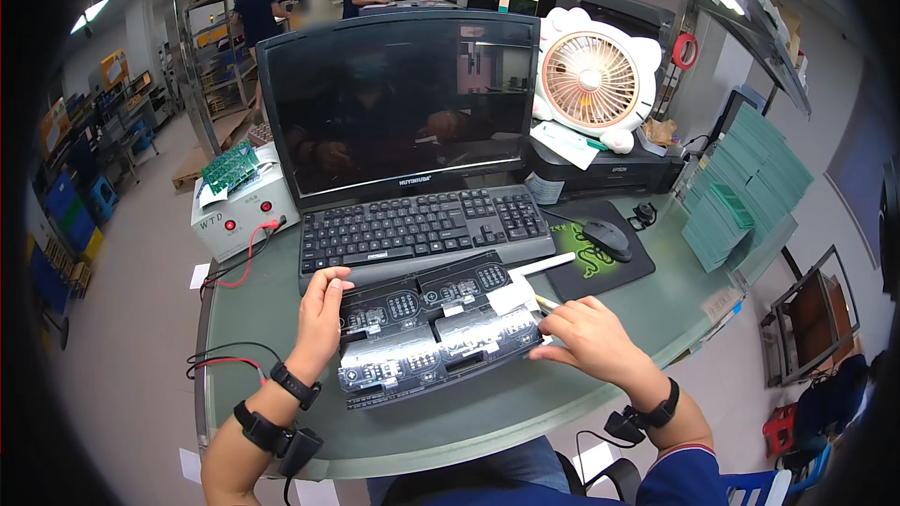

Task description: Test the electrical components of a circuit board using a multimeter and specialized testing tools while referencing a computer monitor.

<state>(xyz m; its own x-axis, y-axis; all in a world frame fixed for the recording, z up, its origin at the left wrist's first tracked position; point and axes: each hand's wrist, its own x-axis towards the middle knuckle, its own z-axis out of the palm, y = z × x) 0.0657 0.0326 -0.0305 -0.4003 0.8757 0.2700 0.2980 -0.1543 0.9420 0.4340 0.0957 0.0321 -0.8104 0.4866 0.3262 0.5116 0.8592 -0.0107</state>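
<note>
Holding a black panel [439, 330] near the desk's [609, 356] front edge, we've got the left hand [321, 307] clamped on its left end and the right hand [589, 335] pressing its right end, fingers spread. Could slide off if we let go, since it overhangs a tray. White labels sit on the panel; green boards [745, 192] are stacked at the right edge.

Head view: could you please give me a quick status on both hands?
Left hand grips the black panel stack at its left edge. Right hand presses its right end. Keyboard directly behind.
</note>
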